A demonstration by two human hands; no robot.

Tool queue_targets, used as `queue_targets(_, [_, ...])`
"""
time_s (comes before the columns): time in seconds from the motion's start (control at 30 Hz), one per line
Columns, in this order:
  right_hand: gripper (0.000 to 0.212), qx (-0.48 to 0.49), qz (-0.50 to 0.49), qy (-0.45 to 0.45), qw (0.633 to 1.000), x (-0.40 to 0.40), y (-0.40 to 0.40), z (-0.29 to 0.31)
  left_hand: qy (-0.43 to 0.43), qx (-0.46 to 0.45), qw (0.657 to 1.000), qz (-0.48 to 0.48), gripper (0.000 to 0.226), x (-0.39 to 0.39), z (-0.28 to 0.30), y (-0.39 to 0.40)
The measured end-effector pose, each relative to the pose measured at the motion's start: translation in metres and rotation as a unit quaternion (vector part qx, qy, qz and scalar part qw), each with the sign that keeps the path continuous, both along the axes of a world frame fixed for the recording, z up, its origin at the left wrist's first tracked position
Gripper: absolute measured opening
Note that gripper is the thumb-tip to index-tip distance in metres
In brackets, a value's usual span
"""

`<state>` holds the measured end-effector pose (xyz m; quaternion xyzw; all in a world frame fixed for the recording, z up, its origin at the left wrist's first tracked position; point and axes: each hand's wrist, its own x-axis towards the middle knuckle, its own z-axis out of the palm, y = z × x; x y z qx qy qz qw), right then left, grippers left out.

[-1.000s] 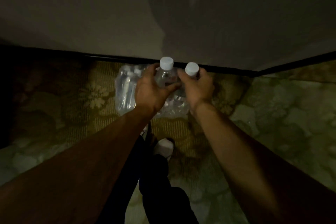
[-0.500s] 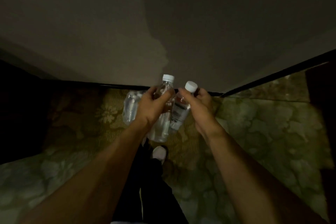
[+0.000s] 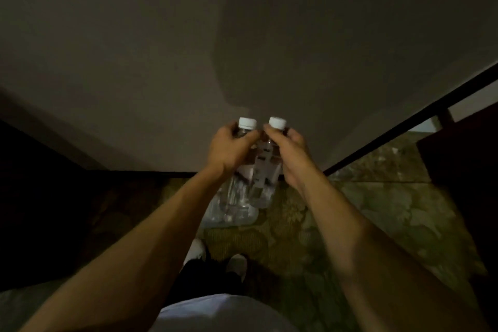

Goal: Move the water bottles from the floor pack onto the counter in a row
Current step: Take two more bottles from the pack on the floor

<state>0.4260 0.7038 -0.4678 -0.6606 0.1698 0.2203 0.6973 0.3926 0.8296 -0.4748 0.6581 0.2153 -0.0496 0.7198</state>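
Observation:
I hold two clear water bottles with white caps side by side in the air, in front of the wall. My left hand (image 3: 229, 149) grips the left bottle (image 3: 247, 123) near its neck. My right hand (image 3: 289, 152) grips the right bottle (image 3: 265, 172), whose label shows between my hands. Below them on the patterned floor lies the plastic-wrapped pack (image 3: 231, 210) with more bottles inside, partly hidden by my left forearm and the held bottles. No counter is in view.
A plain wall (image 3: 161, 62) with a dark baseboard (image 3: 390, 132) fills the upper view. Dark furniture (image 3: 463, 164) stands at the right, and a dark mass at the left. My feet (image 3: 237, 264) stand on the patterned floor just behind the pack.
Both hands have lifted the two bottles up out of the pack and away from the floor. The bottles now hang closer together and more upright, and my view has risen.

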Motion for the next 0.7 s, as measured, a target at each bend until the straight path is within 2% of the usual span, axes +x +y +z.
queue_targets(0.1, [0.055, 0.003, 0.004, -0.010, 1.000, 0.002, 0.014, 0.020, -0.005, -0.047, 0.997, 0.067, 0.024, 0.006, 0.023, 0.013])
queue_targets(0.17, [0.066, -0.022, 0.009, -0.027, 0.999, 0.006, 0.024, 0.035, -0.022, -0.068, 0.995, 0.072, 0.024, 0.010, 0.038, 0.024])
queue_targets(0.27, [0.058, -0.034, 0.003, -0.048, 0.998, 0.014, 0.040, 0.053, -0.048, -0.102, 0.991, 0.065, 0.023, 0.016, 0.060, 0.045])
queue_targets(0.33, [0.051, -0.044, -0.009, -0.067, 0.997, 0.018, 0.051, 0.063, -0.077, -0.094, 0.991, 0.050, 0.024, 0.022, 0.073, 0.061])
queue_targets(0.43, [0.047, -0.032, -0.012, -0.097, 0.995, 0.023, 0.069, 0.078, -0.128, -0.038, 0.990, 0.054, 0.027, 0.030, 0.092, 0.083])
queue_targets(0.5, [0.038, -0.014, 0.001, -0.129, 0.992, 0.023, 0.081, 0.089, -0.173, 0.081, 0.981, 0.045, 0.023, 0.033, 0.105, 0.095])
queue_targets(0.57, [0.031, 0.008, 0.005, -0.156, 0.988, 0.021, 0.092, 0.098, -0.231, 0.189, 0.953, 0.041, 0.018, 0.030, 0.118, 0.107])
queue_targets(0.63, [0.030, 0.033, 0.004, -0.167, 0.985, 0.020, 0.103, 0.106, -0.283, 0.231, 0.930, 0.031, 0.018, 0.026, 0.128, 0.120])
queue_targets(0.7, [0.020, 0.046, 0.005, -0.181, 0.982, 0.021, 0.115, 0.117, -0.318, 0.248, 0.915, 0.027, 0.022, 0.023, 0.138, 0.133])
